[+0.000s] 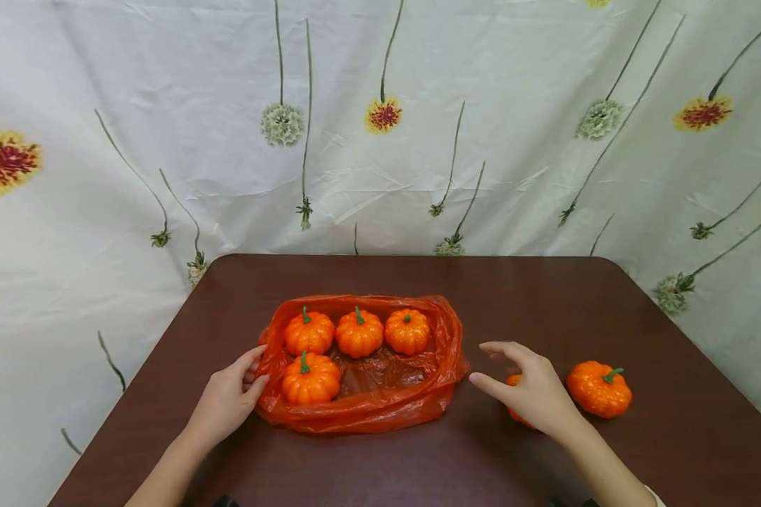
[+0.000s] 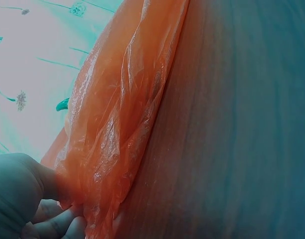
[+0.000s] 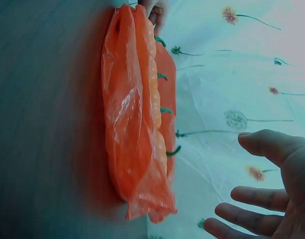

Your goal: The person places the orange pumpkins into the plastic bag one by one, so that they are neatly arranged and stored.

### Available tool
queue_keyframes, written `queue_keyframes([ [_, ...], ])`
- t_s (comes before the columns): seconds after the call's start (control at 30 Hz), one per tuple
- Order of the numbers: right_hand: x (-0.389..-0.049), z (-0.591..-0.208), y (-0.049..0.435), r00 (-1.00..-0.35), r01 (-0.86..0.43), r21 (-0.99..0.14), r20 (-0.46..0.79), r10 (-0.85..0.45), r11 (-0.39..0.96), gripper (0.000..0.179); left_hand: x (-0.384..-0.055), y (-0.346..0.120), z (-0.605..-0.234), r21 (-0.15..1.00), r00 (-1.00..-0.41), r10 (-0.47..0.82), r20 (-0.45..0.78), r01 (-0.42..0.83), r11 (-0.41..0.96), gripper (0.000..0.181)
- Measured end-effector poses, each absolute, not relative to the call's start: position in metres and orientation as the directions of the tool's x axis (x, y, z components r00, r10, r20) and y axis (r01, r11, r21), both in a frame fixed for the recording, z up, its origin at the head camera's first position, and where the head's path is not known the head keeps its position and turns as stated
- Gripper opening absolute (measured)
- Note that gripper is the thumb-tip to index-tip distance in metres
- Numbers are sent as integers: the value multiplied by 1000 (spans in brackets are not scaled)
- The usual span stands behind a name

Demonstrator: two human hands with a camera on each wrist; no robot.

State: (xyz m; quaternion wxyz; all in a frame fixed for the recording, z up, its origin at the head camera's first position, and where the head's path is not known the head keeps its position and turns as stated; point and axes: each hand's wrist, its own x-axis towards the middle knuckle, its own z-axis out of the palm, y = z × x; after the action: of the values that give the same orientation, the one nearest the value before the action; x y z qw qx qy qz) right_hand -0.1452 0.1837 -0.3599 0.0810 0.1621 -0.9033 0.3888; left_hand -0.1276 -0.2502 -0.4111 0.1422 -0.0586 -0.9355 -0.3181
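An orange-red plastic bag (image 1: 380, 401) lies spread like a basket on the table, with several small orange pumpkins (image 1: 359, 334) with green stems inside it. At the bag's left edge, my left hand (image 1: 228, 398) pinches the thin plastic between thumb and fingers. The left wrist view shows the crumpled bag side (image 2: 117, 114) running up from that grip. My right hand (image 1: 533, 387) is apart from the bag's right end, thumb and fingers spread with nothing between them. Beneath it, a pumpkin (image 1: 514, 381) is partly hidden.
Another pumpkin (image 1: 599, 389) rests on its side to the right of my right hand. The dark brown table (image 1: 380, 472) has rounded far corners. A white curtain (image 1: 380, 176) with printed flowers hangs behind the table.
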Motion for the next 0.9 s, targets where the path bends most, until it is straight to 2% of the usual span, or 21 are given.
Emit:
queue_keyframes([
  [0.2,-134,-360,201,-938,-341,-674,289,-191,656,43,-125,-255,-410,559,-945,16,327,207,803,46],
  [0.4,-125,-358,226,-963,-257,-692,244,-117,675,46,-127,-253,-409,566,-951,20,309,200,800,47],
  [0.6,-121,-357,250,-956,-224,-649,292,-34,727,42,-127,-251,-410,567,-953,20,304,197,800,47],
  [0.9,-116,-356,286,-962,-105,-669,257,96,736,45,-129,-248,-411,571,-952,24,304,202,796,47],
])
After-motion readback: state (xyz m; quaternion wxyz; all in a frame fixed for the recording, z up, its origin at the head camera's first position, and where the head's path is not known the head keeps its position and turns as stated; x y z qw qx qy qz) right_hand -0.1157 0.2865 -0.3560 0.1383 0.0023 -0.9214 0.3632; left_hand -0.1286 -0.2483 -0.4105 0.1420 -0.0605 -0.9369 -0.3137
